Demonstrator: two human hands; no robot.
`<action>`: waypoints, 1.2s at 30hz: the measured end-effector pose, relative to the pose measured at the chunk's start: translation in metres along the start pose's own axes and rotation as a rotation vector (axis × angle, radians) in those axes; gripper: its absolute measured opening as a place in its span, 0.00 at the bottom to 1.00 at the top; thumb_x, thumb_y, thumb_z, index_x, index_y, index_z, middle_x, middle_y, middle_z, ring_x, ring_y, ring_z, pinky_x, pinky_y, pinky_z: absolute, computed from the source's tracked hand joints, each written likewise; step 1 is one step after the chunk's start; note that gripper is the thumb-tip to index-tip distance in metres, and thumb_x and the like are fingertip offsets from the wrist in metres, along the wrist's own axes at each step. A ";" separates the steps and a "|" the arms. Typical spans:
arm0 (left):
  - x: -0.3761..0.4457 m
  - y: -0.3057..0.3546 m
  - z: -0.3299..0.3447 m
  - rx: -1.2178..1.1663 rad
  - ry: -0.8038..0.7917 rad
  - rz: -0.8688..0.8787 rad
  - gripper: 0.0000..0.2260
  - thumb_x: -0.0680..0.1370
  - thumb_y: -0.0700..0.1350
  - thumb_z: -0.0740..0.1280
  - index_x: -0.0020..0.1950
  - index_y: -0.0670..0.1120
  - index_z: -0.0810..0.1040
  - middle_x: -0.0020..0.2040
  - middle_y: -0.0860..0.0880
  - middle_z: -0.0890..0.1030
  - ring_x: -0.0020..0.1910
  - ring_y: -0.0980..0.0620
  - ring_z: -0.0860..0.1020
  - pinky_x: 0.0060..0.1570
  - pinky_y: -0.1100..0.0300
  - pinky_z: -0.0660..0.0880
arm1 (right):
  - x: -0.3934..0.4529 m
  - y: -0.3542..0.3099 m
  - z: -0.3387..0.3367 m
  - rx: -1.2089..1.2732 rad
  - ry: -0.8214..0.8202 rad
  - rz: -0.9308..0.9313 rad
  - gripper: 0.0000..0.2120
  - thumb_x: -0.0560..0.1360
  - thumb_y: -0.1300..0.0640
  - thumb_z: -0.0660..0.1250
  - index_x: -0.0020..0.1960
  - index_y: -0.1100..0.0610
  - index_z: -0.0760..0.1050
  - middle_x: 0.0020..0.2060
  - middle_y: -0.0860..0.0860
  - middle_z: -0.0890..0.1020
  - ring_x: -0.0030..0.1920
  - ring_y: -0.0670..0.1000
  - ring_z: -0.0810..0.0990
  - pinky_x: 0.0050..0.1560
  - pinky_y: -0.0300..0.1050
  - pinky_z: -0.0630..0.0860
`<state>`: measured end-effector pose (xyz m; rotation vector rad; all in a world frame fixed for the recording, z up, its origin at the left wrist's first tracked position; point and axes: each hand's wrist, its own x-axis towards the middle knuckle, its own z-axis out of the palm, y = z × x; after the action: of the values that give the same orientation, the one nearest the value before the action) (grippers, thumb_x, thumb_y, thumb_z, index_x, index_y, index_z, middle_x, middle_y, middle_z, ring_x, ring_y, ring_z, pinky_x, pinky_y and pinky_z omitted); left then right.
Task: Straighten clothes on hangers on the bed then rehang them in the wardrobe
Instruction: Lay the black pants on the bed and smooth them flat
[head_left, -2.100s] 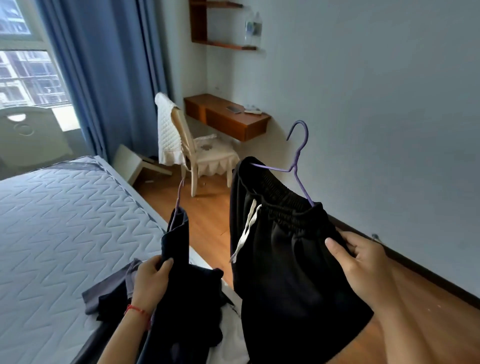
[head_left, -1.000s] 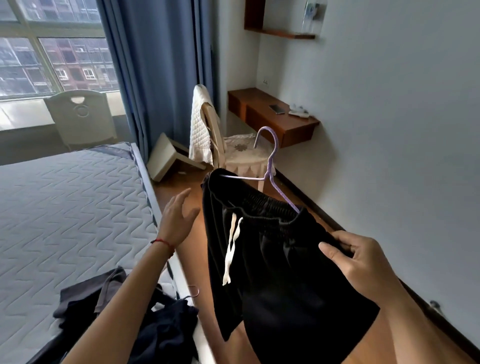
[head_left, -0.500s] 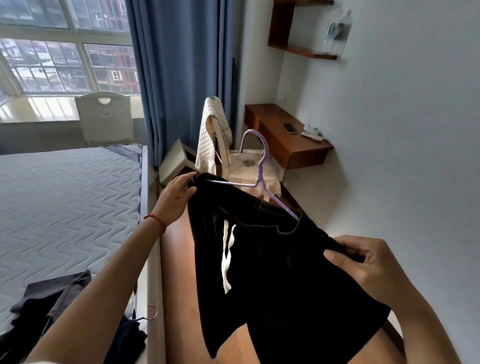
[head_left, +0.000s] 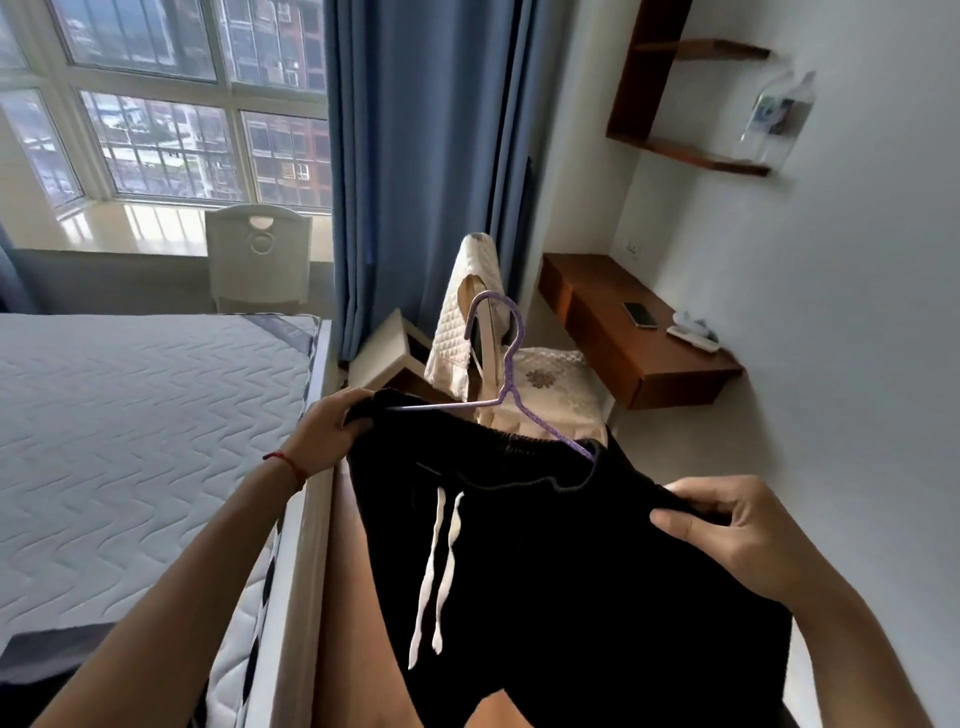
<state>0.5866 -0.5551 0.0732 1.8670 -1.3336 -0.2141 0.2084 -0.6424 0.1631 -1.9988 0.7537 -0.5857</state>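
Now that the left hand (head_left: 332, 431) has come up to pinch the black shorts (head_left: 561, 566) at ten o'clock, both grips hold them on the purple hanger (head_left: 506, 387), right hand (head_left: 727, 530) at three o'clock, so straightening can start.

Black shorts (head_left: 561, 561) showing 2 white drawstrings (head_left: 439, 566), lilac hanger (head_left: 506, 384), blue curtain (head_left: 421, 156), grey zigzag-quilted mattress (head_left: 135, 426).

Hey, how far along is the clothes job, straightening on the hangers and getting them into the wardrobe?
Done: nothing visibly rehung; no wardrobe shows in this view. In hand: black shorts sit on the purple hanger, held in the air beside the bed. The left hand grips one waistband end, the right hand pinches the other. Left: evening the waistband, then hanging them up.
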 end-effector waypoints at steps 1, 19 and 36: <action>0.012 -0.006 -0.005 0.006 0.007 -0.020 0.13 0.72 0.29 0.65 0.56 0.39 0.78 0.48 0.45 0.79 0.52 0.46 0.75 0.54 0.64 0.68 | 0.021 -0.001 0.001 -0.032 -0.001 -0.003 0.08 0.66 0.49 0.73 0.39 0.54 0.83 0.35 0.63 0.82 0.33 0.51 0.80 0.33 0.40 0.72; 0.204 -0.063 -0.078 0.109 0.496 0.039 0.12 0.70 0.42 0.65 0.50 0.40 0.80 0.44 0.50 0.80 0.47 0.55 0.76 0.53 0.68 0.68 | 0.368 0.030 0.036 -0.284 0.119 -0.329 0.09 0.74 0.63 0.66 0.48 0.51 0.80 0.38 0.28 0.80 0.40 0.31 0.78 0.41 0.25 0.70; 0.364 -0.139 -0.164 0.355 1.030 -0.397 0.09 0.74 0.39 0.67 0.53 0.41 0.80 0.47 0.50 0.78 0.49 0.52 0.74 0.57 0.60 0.67 | 0.756 -0.014 0.149 -0.231 -0.068 -0.667 0.20 0.75 0.51 0.65 0.67 0.52 0.70 0.61 0.50 0.76 0.64 0.53 0.70 0.67 0.46 0.63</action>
<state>0.9325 -0.7658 0.1951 2.0403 -0.2953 0.7431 0.8407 -1.0816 0.1856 -2.4767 0.0917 -0.8302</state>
